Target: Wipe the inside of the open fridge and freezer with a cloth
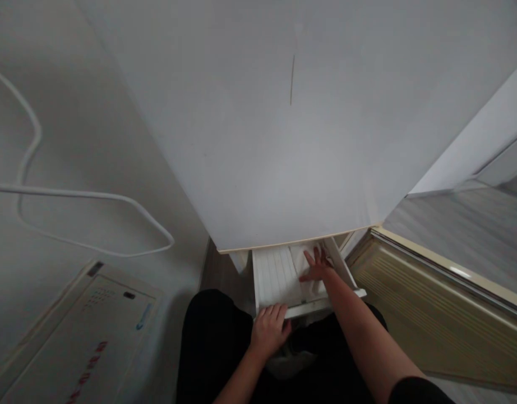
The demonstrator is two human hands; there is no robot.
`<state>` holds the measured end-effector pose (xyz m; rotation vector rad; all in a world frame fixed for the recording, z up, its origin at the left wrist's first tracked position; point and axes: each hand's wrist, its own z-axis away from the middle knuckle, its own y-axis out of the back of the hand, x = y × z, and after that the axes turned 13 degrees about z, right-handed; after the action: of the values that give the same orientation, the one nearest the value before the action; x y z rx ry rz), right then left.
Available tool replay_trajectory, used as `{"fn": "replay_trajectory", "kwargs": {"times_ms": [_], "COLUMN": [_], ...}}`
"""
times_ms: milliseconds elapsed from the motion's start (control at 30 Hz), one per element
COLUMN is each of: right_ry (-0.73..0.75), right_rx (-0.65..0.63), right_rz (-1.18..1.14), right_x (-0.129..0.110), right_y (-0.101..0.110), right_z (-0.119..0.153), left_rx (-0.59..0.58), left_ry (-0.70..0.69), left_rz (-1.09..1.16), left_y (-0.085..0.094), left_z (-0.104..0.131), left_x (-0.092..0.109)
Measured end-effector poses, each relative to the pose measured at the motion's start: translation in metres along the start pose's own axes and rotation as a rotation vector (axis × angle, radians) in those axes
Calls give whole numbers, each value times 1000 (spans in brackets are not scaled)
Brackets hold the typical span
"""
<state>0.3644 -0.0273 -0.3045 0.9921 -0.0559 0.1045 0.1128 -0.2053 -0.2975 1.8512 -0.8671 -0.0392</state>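
Note:
A white drawer [279, 276] is pulled out from the lower part of a white cabinet-like appliance [258, 140], between my knees. My left hand [269, 328] grips the drawer's front edge near its left end, fingers over the top and thumb in front. Inside the drawer's right half, my right hand [318, 268] reaches down with its fingers spread. Pale material, perhaps a cloth or bag, lies under that hand; I cannot make out what it is. Ribbed white surface shows in the drawer's left half.
An open door [435, 303] with a ridged yellowish inner face stands at the right. A white cable [94, 194] loops along the left wall. Below it is a pale box or panel [94, 336] with red characters. Grey wood-look floor [464, 219] shows at the right.

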Motion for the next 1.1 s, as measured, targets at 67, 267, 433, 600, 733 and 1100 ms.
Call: {"fn": "replay_trajectory", "kwargs": {"times_ms": [67,267,433,600,733,1100], "right_ry": [-19,-154,10,371,285,406], "right_rx": [-52,-131,-188,-96,99,153], "right_rz": [-9,45,54,8,88,127], "right_x": [8,-19,-39,-54,-58,-150], "right_y": [-8,-16,1,21,28,18], "right_z": [3,-1,6,12,7,-1], "left_rx": [11,-7,12,28,48,-36], "left_ry": [2,5,2,-2,-22,-23], "left_rz": [9,17,-3,-22,-60,-49], "left_y": [1,2,-1,-1,0,-3], "left_z": [-1,-1,-1,-1,-1,-2], "left_x": [1,2,2,2,1,-1]}}
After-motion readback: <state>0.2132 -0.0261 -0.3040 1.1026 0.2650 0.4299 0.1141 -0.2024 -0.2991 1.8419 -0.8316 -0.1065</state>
